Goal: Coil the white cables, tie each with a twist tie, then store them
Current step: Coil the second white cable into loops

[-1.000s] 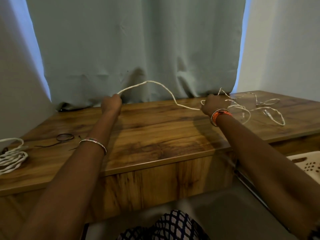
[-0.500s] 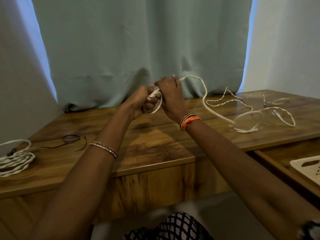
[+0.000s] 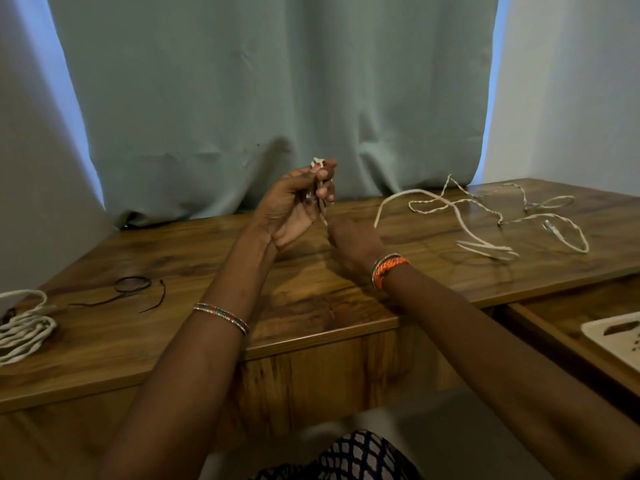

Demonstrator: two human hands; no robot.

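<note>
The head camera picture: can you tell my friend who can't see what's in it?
A person's left hand holds up a few loops of white cable while the right hand pinches the strand just below, above a wooden table. The cable's loose rest sprawls right; a coiled cable and dark twist ties lie left.

I see one white cable (image 3: 464, 223) lying loose and tangled toward the bench's (image 3: 311, 306) right end, near the back edge, twisted in places, with a small plug at its right-hand loops. Its near end rises off the bench in folded strands. A second white cable (image 3: 24, 327) sits already coiled at the left edge. Dark twist ties (image 3: 133, 285) lie just right of that coil, one looped.
</note>
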